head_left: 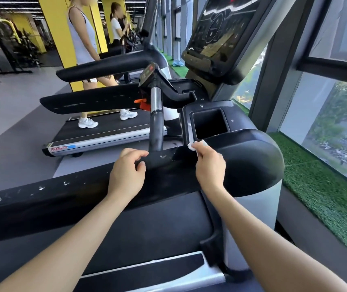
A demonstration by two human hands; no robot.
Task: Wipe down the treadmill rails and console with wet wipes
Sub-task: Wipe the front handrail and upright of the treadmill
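A black treadmill rail (41, 199), scuffed with white marks, runs across the lower left toward the console base. My left hand (127, 170) rests on this rail, fingers curled over its far edge beside the upright grip bar (155, 123). My right hand (209, 165) pinches a small white wet wipe (193, 146) and presses it against the console's black surface just below the square cup holder (209, 123). The console screen (221, 32) rises at the upper right, dark with reflections.
A person walks on the neighbouring treadmill (105, 131) to the left, others stand farther back. Large windows (326, 102) and a strip of green artificial turf (320, 186) line the right side. The treadmill belt (147, 268) lies below my arms.
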